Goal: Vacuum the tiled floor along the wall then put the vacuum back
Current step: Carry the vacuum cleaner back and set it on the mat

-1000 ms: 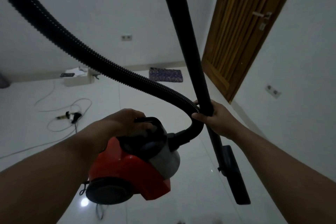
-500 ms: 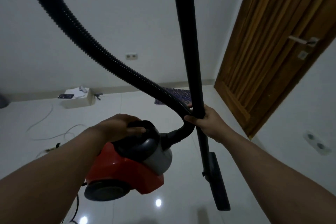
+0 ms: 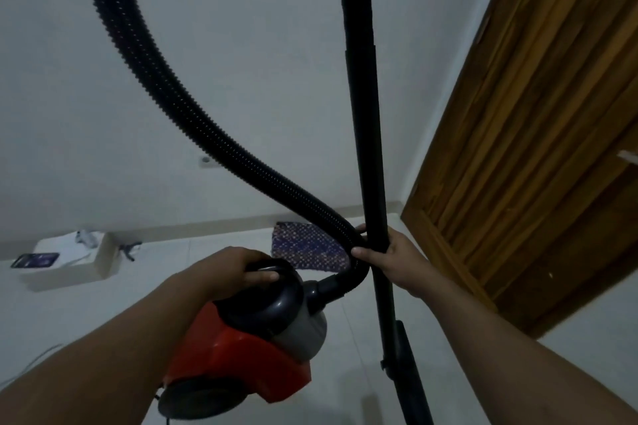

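Observation:
A red and grey canister vacuum hangs above the white tiled floor, carried by its dark top handle in my left hand. Its black ribbed hose arcs up past the top left and curves back down into the canister's front. My right hand is closed around both the upright black wand and the lower hose where they cross. The flat floor nozzle dangles at the wand's lower end, just over the tiles.
A wooden door stands closed on the right. A patterned mat lies by the far white wall. A low white box with a phone on it sits at left, a cable behind it. A socket is on the wall.
The view has tilted up and swung right, so the door and far wall fill more of the frame. Both hands keep their grips as the vacuum is carried toward the far wall.

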